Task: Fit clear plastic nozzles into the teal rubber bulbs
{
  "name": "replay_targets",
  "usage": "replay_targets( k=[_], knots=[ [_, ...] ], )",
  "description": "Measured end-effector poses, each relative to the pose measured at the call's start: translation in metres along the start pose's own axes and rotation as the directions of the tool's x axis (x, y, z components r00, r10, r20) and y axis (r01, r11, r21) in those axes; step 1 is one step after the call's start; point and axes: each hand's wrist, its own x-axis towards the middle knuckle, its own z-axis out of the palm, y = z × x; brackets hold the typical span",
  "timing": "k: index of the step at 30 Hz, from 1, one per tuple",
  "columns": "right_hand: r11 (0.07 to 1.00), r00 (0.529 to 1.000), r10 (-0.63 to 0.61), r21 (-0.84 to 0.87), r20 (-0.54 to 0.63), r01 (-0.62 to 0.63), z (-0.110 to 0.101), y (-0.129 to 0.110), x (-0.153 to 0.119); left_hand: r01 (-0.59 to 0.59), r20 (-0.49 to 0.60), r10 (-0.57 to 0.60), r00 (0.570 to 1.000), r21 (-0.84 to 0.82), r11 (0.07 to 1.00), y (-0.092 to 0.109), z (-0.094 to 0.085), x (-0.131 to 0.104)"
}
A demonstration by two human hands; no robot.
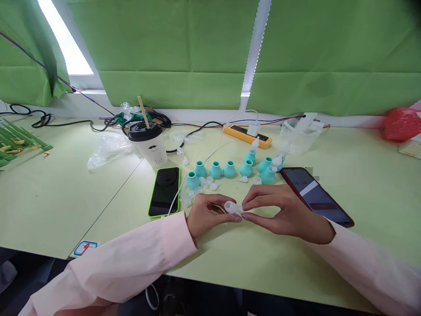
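Note:
Between both hands, above the table near its front, is a small translucent plastic piece [230,207] with a round open end turned to the left. My left hand [210,214] pinches it from the left with thumb and fingers. From the right, my right hand [283,210] grips its other end between thumb and fingertips. Just behind stand several turquoise bulb-shaped pots [215,170] with round openings; a few on the right have white translucent tips [276,161] by or in them. Loose clear plastic pieces [187,198] lie beside the left pots.
A green-edged phone [165,192] lies left, a dark red-edged phone [317,195] right. Behind stand a white cup [154,149] with black lid and straw, an orange power strip [245,135] and a clear bag [301,135]. A white cable [177,193] runs over the left phone.

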Motion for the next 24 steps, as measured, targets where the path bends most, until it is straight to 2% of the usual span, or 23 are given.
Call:
replay_targets(
  k=[14, 20, 24],
  knots=[
    [0.999, 1.000, -0.028, -0.031, -0.009, 0.028, 0.0018, -0.0002, -0.0013, 0.017, -0.035, -0.017, 0.999, -0.003, 1.000, 0.0008, 0.0008, 0.0011],
    [0.996, 0.999, -0.049, -0.076, -0.006, 0.049, 0.0071, 0.0035, -0.0074, -0.036, -0.035, 0.038, 0.999, 0.043, 0.998, -0.0011, -0.0005, 0.0020],
    [1.000, 1.000, -0.001, -0.006, 0.011, 0.001, 0.0069, 0.0021, -0.0062, -0.084, -0.023, 0.086, 0.996, 0.077, 0.994, -0.0023, -0.0013, 0.0014]
  ],
)
